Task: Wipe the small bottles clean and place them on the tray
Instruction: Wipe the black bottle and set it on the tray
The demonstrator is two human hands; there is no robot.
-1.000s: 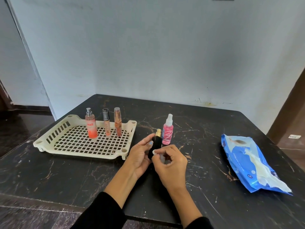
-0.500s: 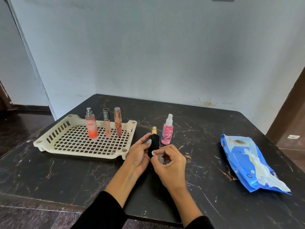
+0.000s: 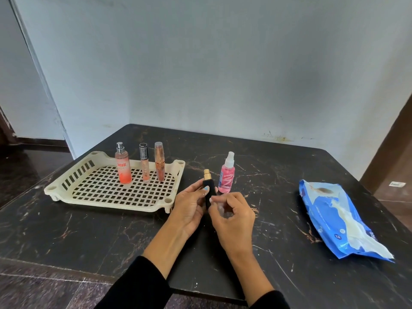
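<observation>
The black spray bottle [image 3: 209,192] with the gold nozzle is upright between my hands, above the table [image 3: 111,230] just right of the tray [image 3: 111,198]. My left hand [image 3: 189,208] curls round its body; my right hand [image 3: 231,217] pinches a small crumpled wipe [image 3: 223,209] against its lower side. My grip is light, so rubbing hard could slip it from my fingers. The pink spray bottle [image 3: 226,175] stands just behind, and a careless knuckle might topple it. Three bottles crowd the tray's far edge; setting this one down close could knock them
</observation>
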